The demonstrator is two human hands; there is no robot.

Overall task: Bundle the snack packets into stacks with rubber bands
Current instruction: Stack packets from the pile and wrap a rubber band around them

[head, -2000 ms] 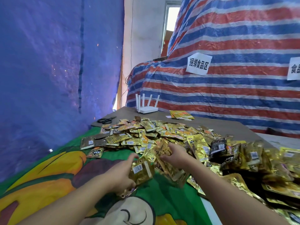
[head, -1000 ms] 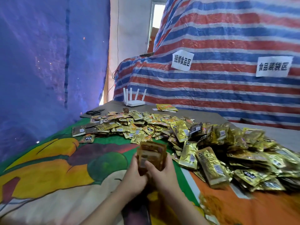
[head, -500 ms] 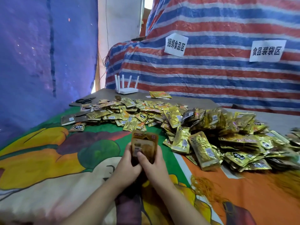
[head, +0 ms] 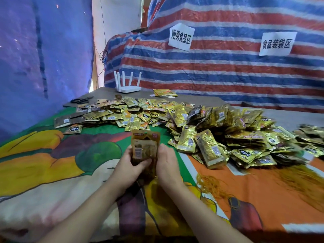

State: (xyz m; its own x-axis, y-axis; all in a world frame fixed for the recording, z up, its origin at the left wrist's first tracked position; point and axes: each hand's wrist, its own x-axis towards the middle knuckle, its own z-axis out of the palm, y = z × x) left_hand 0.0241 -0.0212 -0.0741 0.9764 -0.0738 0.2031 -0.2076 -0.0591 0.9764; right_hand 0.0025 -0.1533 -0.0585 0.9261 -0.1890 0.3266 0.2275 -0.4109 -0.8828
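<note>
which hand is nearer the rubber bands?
Right. The right hand holds the packet stack, with the rubber bands just to its right; the left hand is across the stack.

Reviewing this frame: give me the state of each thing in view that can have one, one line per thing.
Stack of snack packets: upright, held between both hands, no band visible.
Left hand: grips the stack.
Right hand: grips the stack's right side.
Loose packet pile: spread unbundled on the table.
Rubber bands: loose heap, untouched.
Scissors: lying flat, blades closed or nearly; unclear.
Router: antennas up.
</note>
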